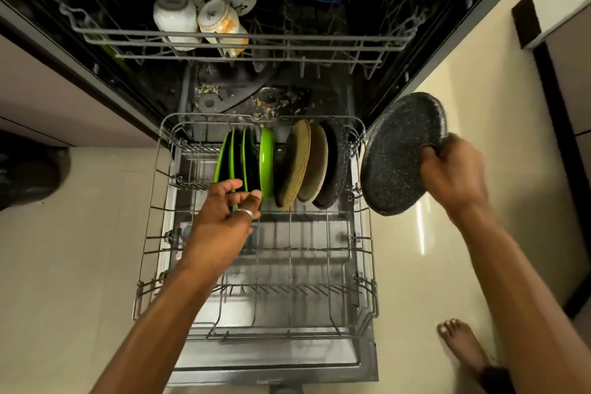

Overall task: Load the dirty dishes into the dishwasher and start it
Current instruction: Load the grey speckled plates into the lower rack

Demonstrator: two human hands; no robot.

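Lower rack (363,253) pulled out over the open door, wire, grey. Standing on edge at its far end: green plates (243,163) left, tan plates (303,166) just right of them, dark speckled plate (334,166) rightmost. Near half of the rack bare. Upper rack (243,41) beyond it holds upturned mugs (198,0).

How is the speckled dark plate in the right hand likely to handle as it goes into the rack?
The speckled plate looks stiff and probably fairly heavy. The right hand pinches only its rim, so it could slip or swing. Set on edge, it may roll unless rack tines hold it.
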